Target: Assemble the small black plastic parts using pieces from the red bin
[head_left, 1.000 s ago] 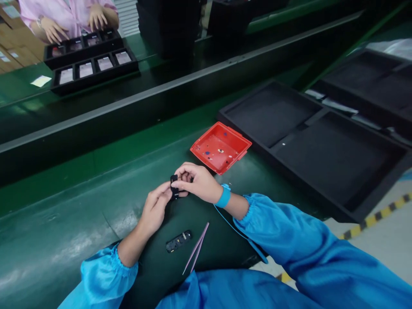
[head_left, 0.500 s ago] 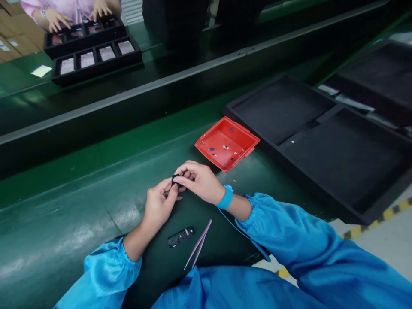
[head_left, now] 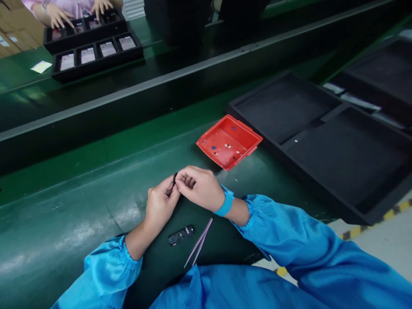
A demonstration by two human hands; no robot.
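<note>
My left hand (head_left: 159,204) and my right hand (head_left: 200,188) meet above the green bench, both pinching one small black part (head_left: 175,177) between their fingertips; most of it is hidden by the fingers. A second small black part (head_left: 181,235) lies flat on the dark mat just below my hands. Pink tweezers (head_left: 199,241) lie beside it to the right. A blue strap (head_left: 225,204) circles my right wrist, with a thin blue cord trailing from it.
A red tray (head_left: 244,135) with a few tiny pieces sits beyond my right hand. Large black foam trays (head_left: 322,137) fill the right side. Across the belt, another person's hands (head_left: 58,17) rest on black compartment trays (head_left: 96,51) with pale cards.
My hands have closed tighter around the black part, so less of it shows than a second ago. The view has shifted slightly; the part on the mat and the tweezers stay put.
</note>
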